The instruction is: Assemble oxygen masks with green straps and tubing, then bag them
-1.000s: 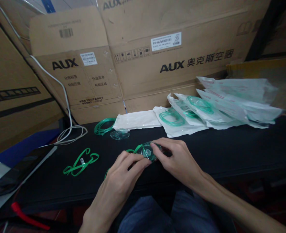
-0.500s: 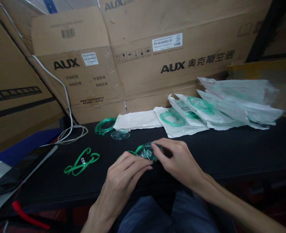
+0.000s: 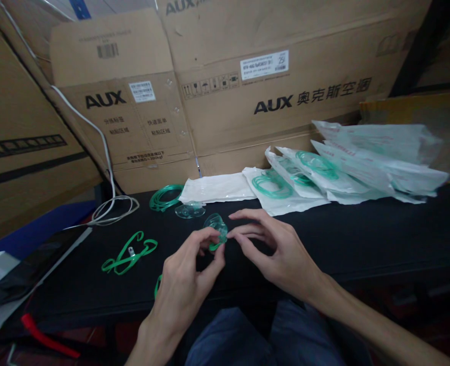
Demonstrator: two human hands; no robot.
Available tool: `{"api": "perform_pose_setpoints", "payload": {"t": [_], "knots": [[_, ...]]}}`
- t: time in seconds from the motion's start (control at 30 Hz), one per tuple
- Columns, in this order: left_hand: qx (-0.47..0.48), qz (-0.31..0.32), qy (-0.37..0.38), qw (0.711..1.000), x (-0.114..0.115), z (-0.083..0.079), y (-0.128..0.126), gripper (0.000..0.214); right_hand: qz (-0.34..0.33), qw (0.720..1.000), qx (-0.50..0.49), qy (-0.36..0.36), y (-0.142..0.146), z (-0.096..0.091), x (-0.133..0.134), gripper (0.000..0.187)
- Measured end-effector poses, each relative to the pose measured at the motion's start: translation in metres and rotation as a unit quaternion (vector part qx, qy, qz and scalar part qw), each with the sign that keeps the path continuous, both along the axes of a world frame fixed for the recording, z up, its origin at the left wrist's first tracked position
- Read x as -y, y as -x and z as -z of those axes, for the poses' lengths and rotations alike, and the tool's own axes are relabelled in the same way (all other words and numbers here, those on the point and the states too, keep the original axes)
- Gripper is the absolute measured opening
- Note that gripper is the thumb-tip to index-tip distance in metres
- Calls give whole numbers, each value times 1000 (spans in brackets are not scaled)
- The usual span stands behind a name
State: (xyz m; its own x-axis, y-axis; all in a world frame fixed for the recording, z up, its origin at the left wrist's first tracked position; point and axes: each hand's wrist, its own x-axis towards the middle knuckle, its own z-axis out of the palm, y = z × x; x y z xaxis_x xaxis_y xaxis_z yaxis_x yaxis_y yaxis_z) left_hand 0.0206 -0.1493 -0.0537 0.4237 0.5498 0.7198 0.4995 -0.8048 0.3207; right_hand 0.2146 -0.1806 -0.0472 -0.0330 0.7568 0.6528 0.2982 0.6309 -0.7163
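My left hand (image 3: 186, 277) pinches a clear plastic mask (image 3: 216, 225) with a green strap, lifted a little above the black table (image 3: 362, 239). The strap hangs down past my left wrist. My right hand (image 3: 274, 251) is right beside the mask, its fingertips touching the mask's right edge, fingers partly spread. A loose green strap (image 3: 129, 254) lies on the table to the left. Farther back lie a coil of green tubing (image 3: 163, 197) and another clear mask (image 3: 189, 209).
Sealed white packets with green tubing (image 3: 324, 175) are piled at the back right of the table. Large cardboard boxes (image 3: 247, 86) stand behind. A white cable (image 3: 110, 208) coils at the left, and a red object (image 3: 45, 335) lies at lower left.
The mask was lying on the table under both hands. Now my left hand has lifted it and turned it upright, and my right hand's fingers have opened at its side.
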Motion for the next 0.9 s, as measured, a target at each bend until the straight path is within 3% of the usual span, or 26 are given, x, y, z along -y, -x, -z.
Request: {"api": "perform_pose_setpoints", "payload": {"t": [0.13, 0.23, 0.6, 0.9], "knots": [[11, -6, 30, 999, 1, -1, 0, 25, 23, 994, 73, -85, 1, 3, -3, 11], [-8, 11, 57, 998, 1, -3, 0, 21, 24, 986, 127, -108, 1, 5, -5, 8], [-1, 32, 115, 993, 2, -6, 0, 26, -1, 988, 139, -67, -1, 10, -8, 9], [-31, 34, 107, 993, 0, -6, 0, 25, -2, 979, 201, -43, -1, 13, -6, 17]]}}
